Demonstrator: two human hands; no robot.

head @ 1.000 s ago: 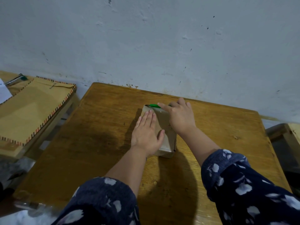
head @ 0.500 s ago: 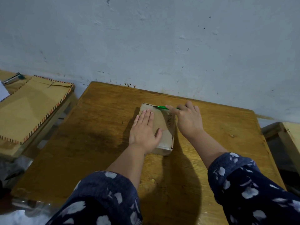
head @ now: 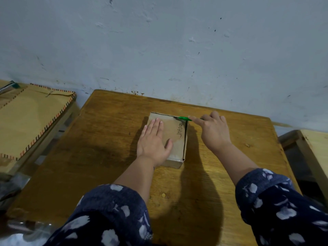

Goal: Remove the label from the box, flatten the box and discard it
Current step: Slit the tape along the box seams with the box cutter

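A small brown cardboard box (head: 174,134) lies flat on the wooden table (head: 110,139), with handwriting on its top near the right edge. Dark slits run along its far edge and its right edge. My left hand (head: 153,142) presses flat on the box's top, fingers together and pointing away from me. My right hand (head: 213,132) is just right of the box and grips a green-handled cutter (head: 183,118), whose tip touches the box's far right corner. No label is visible.
A large brown envelope with a striped border (head: 32,118) lies on a second surface to the left. A pale wooden piece of furniture (head: 314,148) stands at the right. The wall runs right behind the table. Crumpled plastic sits at the lower left.
My right hand has drawn the green cutter rightward along the box's far edge to the right corner, uncovering the handwriting. My left hand stays pressed on the box.
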